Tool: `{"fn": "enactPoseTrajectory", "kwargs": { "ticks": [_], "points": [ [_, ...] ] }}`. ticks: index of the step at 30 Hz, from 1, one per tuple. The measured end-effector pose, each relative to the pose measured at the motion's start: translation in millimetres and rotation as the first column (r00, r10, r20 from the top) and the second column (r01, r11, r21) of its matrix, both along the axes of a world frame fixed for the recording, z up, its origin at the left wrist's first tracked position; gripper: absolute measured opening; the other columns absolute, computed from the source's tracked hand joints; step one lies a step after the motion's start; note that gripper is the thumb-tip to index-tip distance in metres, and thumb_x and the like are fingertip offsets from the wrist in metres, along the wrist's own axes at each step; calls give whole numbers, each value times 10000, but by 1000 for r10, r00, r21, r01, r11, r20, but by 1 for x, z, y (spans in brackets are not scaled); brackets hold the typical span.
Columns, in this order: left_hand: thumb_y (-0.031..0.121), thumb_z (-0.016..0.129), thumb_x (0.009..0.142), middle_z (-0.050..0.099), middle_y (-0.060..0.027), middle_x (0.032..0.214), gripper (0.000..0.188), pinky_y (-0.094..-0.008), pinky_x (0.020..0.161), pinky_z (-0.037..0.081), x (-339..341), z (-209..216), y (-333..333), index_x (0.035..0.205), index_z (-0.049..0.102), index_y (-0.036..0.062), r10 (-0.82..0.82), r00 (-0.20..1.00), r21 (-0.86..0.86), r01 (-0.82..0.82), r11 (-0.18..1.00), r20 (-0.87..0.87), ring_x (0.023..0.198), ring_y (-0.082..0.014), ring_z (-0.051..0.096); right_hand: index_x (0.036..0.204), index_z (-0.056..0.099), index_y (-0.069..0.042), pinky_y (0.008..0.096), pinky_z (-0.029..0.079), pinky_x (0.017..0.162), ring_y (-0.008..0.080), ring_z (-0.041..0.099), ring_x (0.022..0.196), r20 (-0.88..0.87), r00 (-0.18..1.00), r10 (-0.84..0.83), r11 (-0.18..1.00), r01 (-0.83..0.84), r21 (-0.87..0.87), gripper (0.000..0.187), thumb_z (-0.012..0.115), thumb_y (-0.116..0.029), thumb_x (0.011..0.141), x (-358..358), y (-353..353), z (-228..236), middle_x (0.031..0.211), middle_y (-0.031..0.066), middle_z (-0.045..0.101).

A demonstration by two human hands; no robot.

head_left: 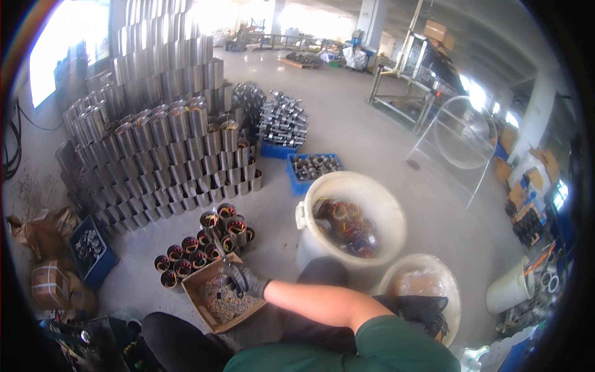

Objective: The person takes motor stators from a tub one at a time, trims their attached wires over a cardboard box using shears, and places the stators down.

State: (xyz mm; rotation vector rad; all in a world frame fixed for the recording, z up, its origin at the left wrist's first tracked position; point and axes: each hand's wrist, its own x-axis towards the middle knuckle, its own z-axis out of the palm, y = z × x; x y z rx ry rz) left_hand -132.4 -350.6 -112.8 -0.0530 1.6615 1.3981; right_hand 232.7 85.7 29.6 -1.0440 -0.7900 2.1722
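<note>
My right hand (246,281), in a dark glove, reaches across my lap from the right, over an open cardboard box (193,296). Its fingers are bent together near the box's far edge; whatever they hold is too small and dark to make out. Many small multicoloured pieces (220,304) fill the box. Just beyond it, short metal cylinders (197,258) with coloured wires inside stand on the floor, a few of them stacked higher. My left hand does not show.
Tall stacks of metal cylinders (167,133) rise at the left. A white tub (387,214) holds wired parts; another white tub (451,282) stands nearer. Blue crates (300,186) of metal parts sit beyond. A wire-guarded fan (465,133) stands at right, cartons (51,284) at left.
</note>
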Motion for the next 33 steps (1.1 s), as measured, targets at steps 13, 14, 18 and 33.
{"fn": "enactPoseTrajectory", "kwargs": {
  "ticks": [13, 14, 18, 33],
  "points": [
    [429, 388, 962, 641, -22, 1080, 399, -410, 861, 479, -9, -41, -43, 1165, 634, 189, -233, 965, -16, 233, 972, -117, 1046, -221, 571, 1094, 551, -95, 257, 474, 440, 133, 604, 557, 185, 920, -346, 822, 202, 532, 415, 588, -463, 906, 175, 129, 118, 779, 67, 639],
    [423, 396, 964, 642, -35, 1093, 397, -417, 863, 482, -27, -78, -68, 1166, 636, 181, -378, 805, -19, 416, 909, -457, 1055, -232, 578, 1079, 557, -71, 285, 503, 542, 141, 613, 650, 398, 804, -441, 698, 28, 716, 311, 672, -267, 866, 195, 132, 118, 807, 56, 632],
    [159, 608, 899, 682, -144, 1011, 260, -317, 815, 486, -27, -60, -31, 1095, 616, -11, -320, 644, -367, 64, 928, -696, 866, -227, 642, 1163, 536, -40, 354, 506, 728, 233, 614, 855, 744, 339, -576, 653, -355, 668, 382, 614, -41, 789, 287, 128, 119, 968, 112, 632],
    [-114, 530, 741, 635, -93, 1061, 399, -378, 867, 505, 22, -21, -73, 1088, 604, 68, -6, 502, -166, -275, 947, -865, 964, -232, 637, 1259, 514, 7, 323, 449, 898, 211, 565, 1017, 855, 339, -393, 666, -536, 519, 363, 481, -83, 909, 333, 169, -60, 1111, 99, 603]
  ]
}}
